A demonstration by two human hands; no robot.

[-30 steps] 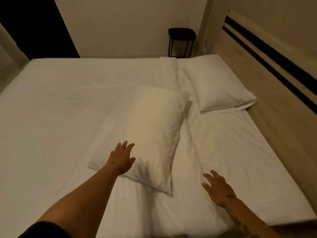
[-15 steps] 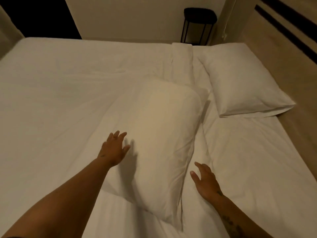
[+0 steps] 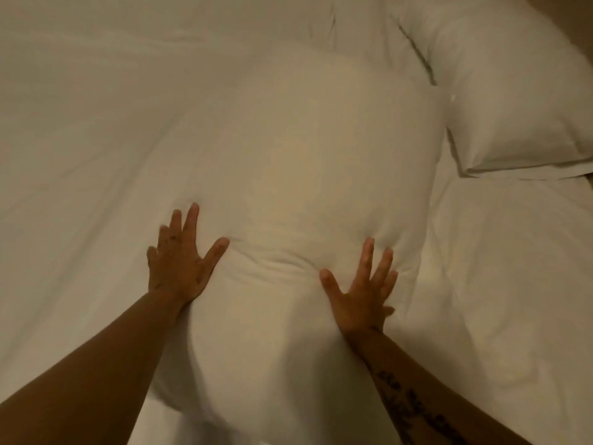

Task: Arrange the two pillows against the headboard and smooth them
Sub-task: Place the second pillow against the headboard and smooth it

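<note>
A plump white pillow (image 3: 308,162) lies lengthwise in the middle of the bed, out on the mattress. My left hand (image 3: 179,261) presses flat on its near left side, fingers spread. My right hand (image 3: 362,290) presses flat on its near right side, fingers spread too. The pillowcase bunches into small wrinkles between my two thumbs. A second white pillow (image 3: 513,91) lies flat at the upper right, its near left edge almost touching the first one. The headboard is out of view.
The white bed sheet (image 3: 80,139) spreads wide to the left, with shallow creases. More sheet (image 3: 513,284) lies to the right of my right arm. A folded strip of white bedding (image 3: 321,24) runs along the top.
Both hands have come down onto the middle pillow, the right hand moving in from the sheet. The camera has leaned in closer and lower, so wall, lamp and headboard have left the view.
</note>
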